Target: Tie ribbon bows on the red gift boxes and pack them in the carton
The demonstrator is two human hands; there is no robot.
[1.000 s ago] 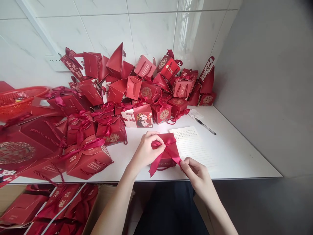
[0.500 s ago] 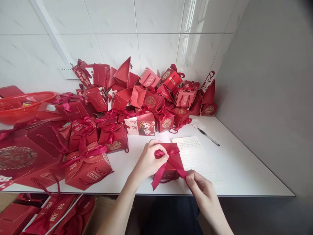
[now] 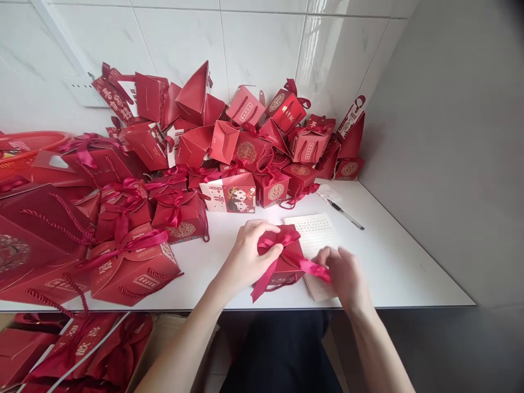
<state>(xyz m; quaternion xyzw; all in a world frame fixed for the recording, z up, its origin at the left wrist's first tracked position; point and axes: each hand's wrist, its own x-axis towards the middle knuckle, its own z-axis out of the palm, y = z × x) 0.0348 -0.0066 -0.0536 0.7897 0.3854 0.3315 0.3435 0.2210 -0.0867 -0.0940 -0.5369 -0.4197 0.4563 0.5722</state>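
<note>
Box and ribbon: a small deep-red gift box (image 3: 283,266) is sitting upright on the white table (image 3: 409,267), near the front edge. Its lid flaps are showing curved edges; pale characters are running along the near face, and a twisted red cord handle is hanging low on that side. A glossy magenta-red ribbon (image 3: 313,267) is crossing the lid and forming a bow. One tail is draping toward the lower left, ending in a slanted cut; the other is stretching rightward off the box.

Hands: the left hand (image 3: 250,254) is partly closing, thumb and forefinger gripping the bow's left loop. The right hand (image 3: 347,277) is blurring; its fingers are curling tightly around the far end of the right tail.

Surroundings: a lined notepad (image 3: 317,236) with handwriting is lying just beside the box, its left side partly covered from view. A pen (image 3: 346,214) is lying beyond. A heap of red boxes (image 3: 248,153) is leaning toward the tiled wall (image 3: 262,46).
</note>
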